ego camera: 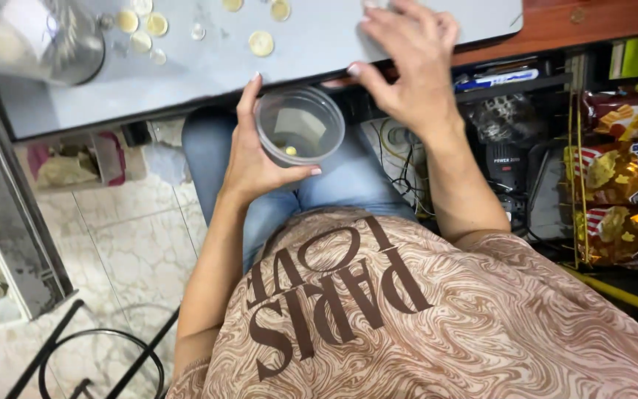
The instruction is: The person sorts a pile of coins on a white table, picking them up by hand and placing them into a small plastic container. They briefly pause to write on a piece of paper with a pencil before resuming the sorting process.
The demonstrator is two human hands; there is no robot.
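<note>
While the left hand (256,159) cups the clear tub (300,125) (thumb-side grip), coins (261,43) lie above.

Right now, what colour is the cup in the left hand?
Clear, see-through plastic cup, held by the left hand; head view shows it best.

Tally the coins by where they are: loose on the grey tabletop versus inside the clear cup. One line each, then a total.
Coins on the grey tabletop, such as the coin near its edge: 9 visible
Coins in the clear cup held by the left hand: 1 small yellow coin
Total: 10

The right hand may hide more.
</note>
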